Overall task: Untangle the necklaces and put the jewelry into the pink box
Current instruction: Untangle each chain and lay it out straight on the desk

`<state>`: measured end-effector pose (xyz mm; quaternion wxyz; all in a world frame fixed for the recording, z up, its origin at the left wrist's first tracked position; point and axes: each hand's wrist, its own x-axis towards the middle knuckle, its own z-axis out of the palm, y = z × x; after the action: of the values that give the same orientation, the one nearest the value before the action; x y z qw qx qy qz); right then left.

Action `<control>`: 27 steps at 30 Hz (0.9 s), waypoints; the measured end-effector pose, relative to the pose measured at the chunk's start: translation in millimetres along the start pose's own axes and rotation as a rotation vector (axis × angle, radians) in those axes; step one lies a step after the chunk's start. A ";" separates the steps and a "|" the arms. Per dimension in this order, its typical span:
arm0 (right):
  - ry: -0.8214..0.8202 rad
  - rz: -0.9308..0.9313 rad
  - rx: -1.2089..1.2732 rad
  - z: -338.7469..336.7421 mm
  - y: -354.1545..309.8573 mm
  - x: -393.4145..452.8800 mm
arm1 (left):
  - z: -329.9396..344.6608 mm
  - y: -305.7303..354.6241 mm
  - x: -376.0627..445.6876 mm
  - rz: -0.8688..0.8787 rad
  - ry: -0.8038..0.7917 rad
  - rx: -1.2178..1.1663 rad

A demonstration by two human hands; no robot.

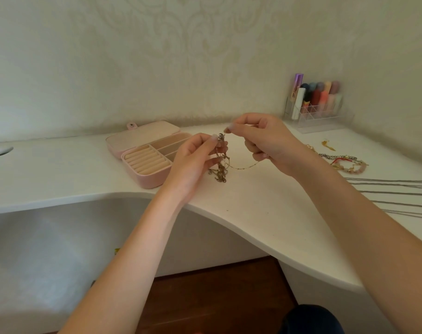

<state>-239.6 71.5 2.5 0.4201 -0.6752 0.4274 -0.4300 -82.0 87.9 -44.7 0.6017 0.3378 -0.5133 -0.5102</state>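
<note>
Pale wall with a faint damask pattern behind a white desk [265,213] whose near edge curves inward; dark wood floor visible below. Pink box [147,154] sits on the desk left of centre, lid open and laid back toward the wall; the interior is beige, with a row of ring rolls at the near end and long compartments at the far end (no jewelry seen inside). Left hand [195,160] is raised just right of the box, thumb and forefinger pinching the top of a tangled bunch of gold necklaces [220,169], with the lower fingers curled against the chains. The bunch hangs down from that pinch and its bottom reaches the desk surface or just above it; contact cannot be judged. Right hand [265,141] is at about the same height, just right of the left, fingertips pinching a single thin strand near the knot. That strand sags in a loop between the two hands and runs back under the curled lower fingers of the right hand. Further right on the desk lies a loose pile of other jewelry [342,160]: beaded pieces, something red, a small gold item beyond it. Several thin grey chains [393,186] lie stretched out nearer, running off the right edge. A clear organizer [316,109] holding coloured cosmetic tubes stands in the far right corner.
</note>
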 end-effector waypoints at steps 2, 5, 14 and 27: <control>-0.022 -0.001 -0.032 0.3 -0.1 -0.5 | -0.8 0.7 -0.7 -0.007 -0.001 -0.053; -0.007 -0.009 -0.101 2.5 1.1 -0.3 | -1.4 0.9 -1.8 0.000 -0.011 -0.085; 0.066 -0.052 -0.075 3.2 1.9 1.3 | -2.2 0.1 -1.0 -0.020 -0.048 -0.031; -0.045 -0.113 -0.086 1.9 2.0 0.3 | -5.6 -3.7 1.9 0.043 0.039 -0.113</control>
<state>-238.1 71.0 0.2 0.3752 -0.7251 0.3972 -0.4190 -77.7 84.5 -49.0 0.6405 0.3021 -0.4788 -0.5188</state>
